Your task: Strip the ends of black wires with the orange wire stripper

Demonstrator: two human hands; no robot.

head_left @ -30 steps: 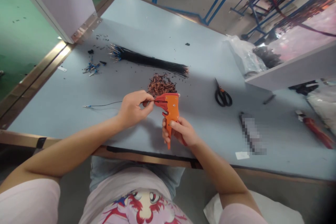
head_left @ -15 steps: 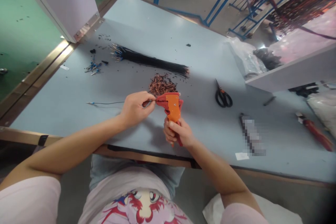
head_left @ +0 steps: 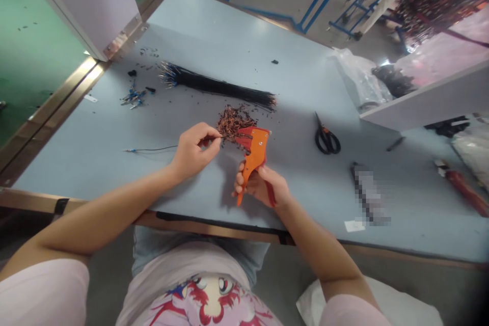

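Observation:
Between thumb and fingers, my left hand (head_left: 196,148) pinches a thin black wire (head_left: 156,149). Its far end, with a blue-collared metal terminal (head_left: 131,151), reaches left over the table. My right hand (head_left: 263,183) is wrapped round an orange and red wire stripper (head_left: 256,150), whose handles are spread apart. The stripper's red jaws point left, close to the wire's near end and apart from my left fingertips. Behind the jaws lies a pile of brown and black wire scraps (head_left: 231,121). Beyond that pile rests a bundle of black wires (head_left: 221,89) with blue-collared terminals at its left end.
Loose blue terminals (head_left: 133,97) lie at the left of the blue-grey table (head_left: 214,20). Black-handled scissors (head_left: 326,137), a pixelated object (head_left: 369,196) and a red-handled tool (head_left: 464,188) are to the right. White panels (head_left: 82,5) stand at both sides; plastic bags (head_left: 362,79) sit at the right.
The stripper has moved slightly right, away from my left fingers, and its handles have spread from squeezed to open. My left hand has shifted a little left, still holding the wire.

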